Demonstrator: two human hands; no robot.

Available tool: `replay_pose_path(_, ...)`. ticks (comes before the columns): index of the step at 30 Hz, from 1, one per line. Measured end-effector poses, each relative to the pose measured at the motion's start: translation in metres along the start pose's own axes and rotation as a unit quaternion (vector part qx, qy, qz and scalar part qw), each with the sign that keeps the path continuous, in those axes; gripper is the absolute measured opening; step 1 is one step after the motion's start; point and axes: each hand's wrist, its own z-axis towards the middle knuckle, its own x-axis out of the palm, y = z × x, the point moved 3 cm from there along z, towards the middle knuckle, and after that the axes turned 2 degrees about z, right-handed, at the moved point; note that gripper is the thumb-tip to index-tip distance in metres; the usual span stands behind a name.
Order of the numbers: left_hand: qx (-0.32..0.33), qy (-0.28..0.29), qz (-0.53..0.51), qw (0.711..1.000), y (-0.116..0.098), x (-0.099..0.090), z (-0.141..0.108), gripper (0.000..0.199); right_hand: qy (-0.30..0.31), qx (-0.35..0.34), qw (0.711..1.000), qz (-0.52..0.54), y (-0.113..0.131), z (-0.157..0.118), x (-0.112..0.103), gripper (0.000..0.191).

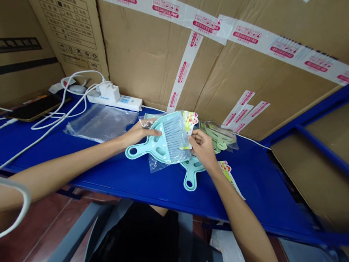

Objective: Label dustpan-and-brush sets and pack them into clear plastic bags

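Note:
A light-blue dustpan and brush set (pixel 161 146) is held tilted above the blue table, partly inside a clear plastic bag (pixel 157 163). My left hand (pixel 142 133) grips its left side, thumb lying over the brush. With fingers pinched, my right hand (pixel 202 146) holds the colourful header card (pixel 189 122) and bag edge at the right side. Under that hand lies a second light-blue dustpan (pixel 190 175), partly hidden. Behind it sits a bagged green dustpan set (pixel 219 137). A loose printed card (pixel 230 177) lies by my right forearm.
Flat clear plastic bags (pixel 102 120) lie on the left of the table (pixel 267 188). Beyond them are a white power strip (pixel 128 102), looping white cables (pixel 66 97) and a dark phone (pixel 32 108). Cardboard (pixel 150 55) walls the back; a blue metal frame (pixel 328 154) stands right.

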Motion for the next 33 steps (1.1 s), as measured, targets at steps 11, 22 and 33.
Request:
replay_pose_path(11, -0.003, 0.0, 0.002, 1.0, -0.0004, 0.0004, -0.0004, 0.041, 0.002, -0.005, 1.0, -0.001, -0.001, 0.0007, 0.0, 0.022)
replay_pose_path(22, 0.0, -0.002, 0.006, 1.0, -0.0003, 0.0, -0.0002, 0.041, 0.003, 0.0, 1.0, -0.006, -0.0006, 0.0002, 0.0, 0.023)
replay_pose_path(33, -0.006, -0.001, 0.003, 1.0, -0.0007, 0.0012, -0.0018, 0.041, 0.003, 0.001, 1.0, -0.007, -0.0011, -0.0003, 0.0002, 0.023)
